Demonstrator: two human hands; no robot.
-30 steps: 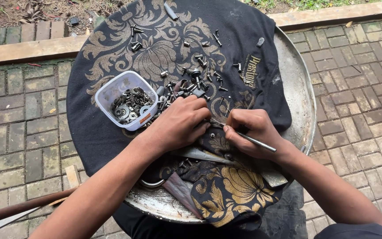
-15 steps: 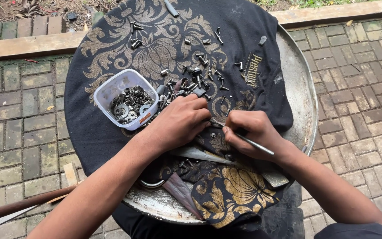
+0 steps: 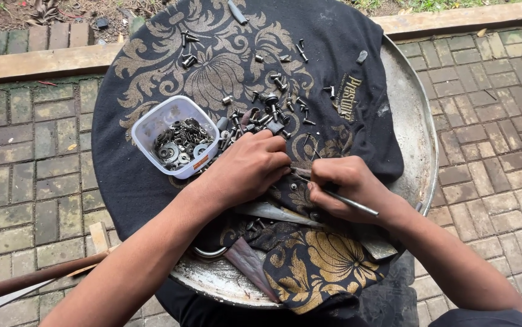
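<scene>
Rod (image 3: 345, 198) pinched in right hand (image 3: 348, 188) fingers

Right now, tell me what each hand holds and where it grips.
Right hand pinches a thin metal rod near its front end. Left hand rests on the cloth; any hold is hidden.

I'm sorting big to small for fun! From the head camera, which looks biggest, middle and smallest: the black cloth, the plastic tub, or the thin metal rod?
1. Black cloth: biggest by far, it covers most of the round tray.
2. Plastic tub of washers.
3. Thin metal rod in the right hand: smallest, though partly hidden by the hand.
</scene>
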